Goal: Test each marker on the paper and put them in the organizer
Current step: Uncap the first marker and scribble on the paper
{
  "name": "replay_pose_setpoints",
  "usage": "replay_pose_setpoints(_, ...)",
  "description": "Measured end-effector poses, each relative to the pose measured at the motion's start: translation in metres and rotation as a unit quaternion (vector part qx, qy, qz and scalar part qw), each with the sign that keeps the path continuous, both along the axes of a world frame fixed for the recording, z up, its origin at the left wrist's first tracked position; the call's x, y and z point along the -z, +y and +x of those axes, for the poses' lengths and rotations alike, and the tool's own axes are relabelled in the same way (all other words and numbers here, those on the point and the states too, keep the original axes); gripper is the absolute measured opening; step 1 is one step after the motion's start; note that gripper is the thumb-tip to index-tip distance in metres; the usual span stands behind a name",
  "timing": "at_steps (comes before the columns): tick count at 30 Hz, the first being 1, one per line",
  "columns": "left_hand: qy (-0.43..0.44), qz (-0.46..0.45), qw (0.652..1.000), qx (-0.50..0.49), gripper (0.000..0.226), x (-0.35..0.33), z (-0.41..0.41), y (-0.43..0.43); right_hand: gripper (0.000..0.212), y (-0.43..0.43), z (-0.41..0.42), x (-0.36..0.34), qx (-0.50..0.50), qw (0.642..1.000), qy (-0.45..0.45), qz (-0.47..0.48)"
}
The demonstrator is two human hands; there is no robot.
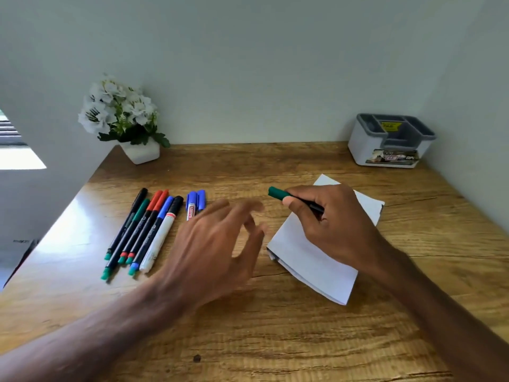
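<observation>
Right of centre in the frame, the right hand had its grip clamped on a green-capped marker, fingers wrapped round the dark barrel. The marker's long axis ran nearly level, its capped end pointing toward the left of the frame, straight at the left hand. That hand hovered just beside the cap, fingers spread and blurred, holding nothing; it looked the nearer one to pull the cap off. Under the right hand lay the folded paper on the tabletop. Further left lay the row of markers, and the organizer stood at upper right, well apart.
</observation>
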State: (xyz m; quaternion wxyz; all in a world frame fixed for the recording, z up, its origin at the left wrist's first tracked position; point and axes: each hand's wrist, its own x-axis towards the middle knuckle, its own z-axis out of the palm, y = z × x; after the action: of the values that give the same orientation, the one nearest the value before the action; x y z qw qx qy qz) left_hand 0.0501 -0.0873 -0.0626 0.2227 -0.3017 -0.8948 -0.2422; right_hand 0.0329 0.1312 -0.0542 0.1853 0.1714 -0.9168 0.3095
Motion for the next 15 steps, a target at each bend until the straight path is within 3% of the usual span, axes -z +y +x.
replay_pose_setpoints(2,0.017,0.020,1.000,-0.018,0.041,-0.002,-0.005,-0.003,0.027,-0.006,0.004,0.001,-0.016,1.000,0.015,0.018)
replay_pose_setpoints(5,0.028,-0.046,0.999,0.010,0.055,-0.002,-0.011,-0.005,0.028,-0.015,0.009,0.001,-0.027,0.998,0.027,0.049)
replay_pose_setpoints(9,0.039,-0.119,0.991,0.045,0.049,0.001,-0.016,-0.005,0.023,-0.020,0.011,0.001,-0.047,0.995,0.022,0.084)
replay_pose_setpoints(12,0.067,-0.175,0.981,0.057,0.058,0.004,-0.023,-0.011,0.030,-0.017,0.009,0.000,-0.040,0.994,0.004,0.099)
replay_pose_setpoints(15,0.057,-0.165,0.984,0.041,0.041,0.001,-0.025,-0.014,0.026,-0.005,0.008,-0.003,0.002,0.995,0.004,0.102)
